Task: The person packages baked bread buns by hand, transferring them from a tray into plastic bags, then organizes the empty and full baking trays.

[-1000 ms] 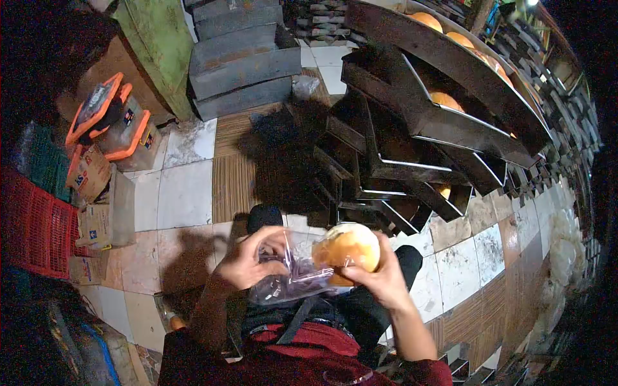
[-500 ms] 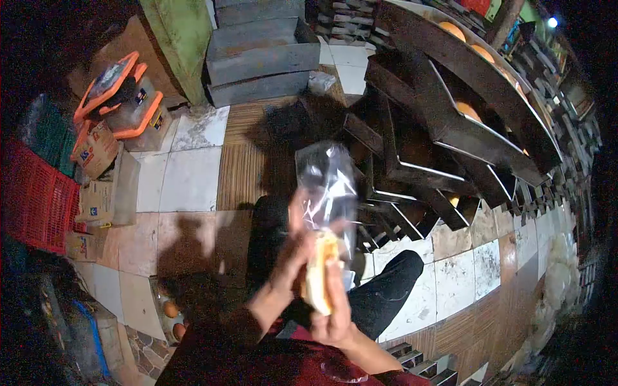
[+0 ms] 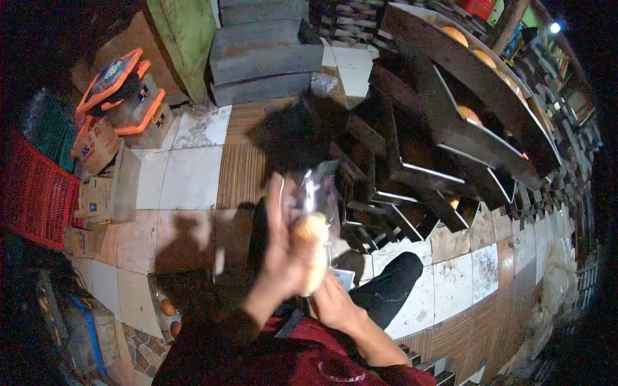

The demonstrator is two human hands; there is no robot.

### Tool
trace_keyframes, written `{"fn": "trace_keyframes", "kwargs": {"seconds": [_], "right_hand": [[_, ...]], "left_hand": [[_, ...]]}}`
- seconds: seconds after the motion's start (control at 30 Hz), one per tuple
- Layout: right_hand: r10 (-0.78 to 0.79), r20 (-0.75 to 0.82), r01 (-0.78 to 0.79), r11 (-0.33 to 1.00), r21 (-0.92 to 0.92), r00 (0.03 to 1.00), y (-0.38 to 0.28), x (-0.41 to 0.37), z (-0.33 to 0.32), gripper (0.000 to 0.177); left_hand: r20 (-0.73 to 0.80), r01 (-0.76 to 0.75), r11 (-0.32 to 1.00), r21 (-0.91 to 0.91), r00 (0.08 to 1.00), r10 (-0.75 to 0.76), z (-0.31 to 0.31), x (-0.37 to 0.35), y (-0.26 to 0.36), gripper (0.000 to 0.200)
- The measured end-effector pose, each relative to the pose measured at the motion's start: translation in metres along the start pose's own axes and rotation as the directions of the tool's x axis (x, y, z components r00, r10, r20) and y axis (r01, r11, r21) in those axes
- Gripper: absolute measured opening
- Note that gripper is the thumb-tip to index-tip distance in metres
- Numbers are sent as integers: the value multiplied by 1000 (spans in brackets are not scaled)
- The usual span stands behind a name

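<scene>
A pale, golden-topped bread piece stands roughly upright in front of my body, its upper end at or in a clear plastic bag. My left hand is wrapped against the bread's left side, with some fingers pointing up beside the bag. Around the lower end of the bread, my right hand has its fingers closed; what exactly they grip is hidden. Motion blurs the hands and the bread.
Dark trays with round breads are stacked at the upper right. Grey boxes stand at the top. Orange-lidded containers, cardboard boxes and a red crate are at the left. Several round items lie low on the left.
The bread and bag have shifted slightly left. My left hand has raised its fingers beside the bag, and my right hand has slid down to the bread's lower end.
</scene>
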State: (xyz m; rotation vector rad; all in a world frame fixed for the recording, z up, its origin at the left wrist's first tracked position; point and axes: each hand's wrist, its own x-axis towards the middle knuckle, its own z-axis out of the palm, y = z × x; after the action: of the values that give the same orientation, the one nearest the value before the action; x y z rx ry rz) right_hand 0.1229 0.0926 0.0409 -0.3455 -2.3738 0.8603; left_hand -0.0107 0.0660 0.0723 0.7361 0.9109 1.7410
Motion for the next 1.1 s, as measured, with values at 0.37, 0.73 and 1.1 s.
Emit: {"fn": "trace_keyframes", "kwargs": {"seconds": [0.37, 0.73, 1.1], "right_hand": [[194, 154, -128, 924, -360, 969, 0, 25, -32, 49], [-106, 245, 183, 930, -318, 964, 0, 35, -42, 41], [-62, -53, 58, 995, -78, 997, 2, 15, 13, 41]], "left_hand": [[-104, 51, 990, -135, 992, -65, 22, -2, -27, 96], [147, 495, 587, -641, 829, -539, -34, 13, -8, 66], [-31, 193, 516, -835, 918, -394, -54, 42, -45, 59]]}}
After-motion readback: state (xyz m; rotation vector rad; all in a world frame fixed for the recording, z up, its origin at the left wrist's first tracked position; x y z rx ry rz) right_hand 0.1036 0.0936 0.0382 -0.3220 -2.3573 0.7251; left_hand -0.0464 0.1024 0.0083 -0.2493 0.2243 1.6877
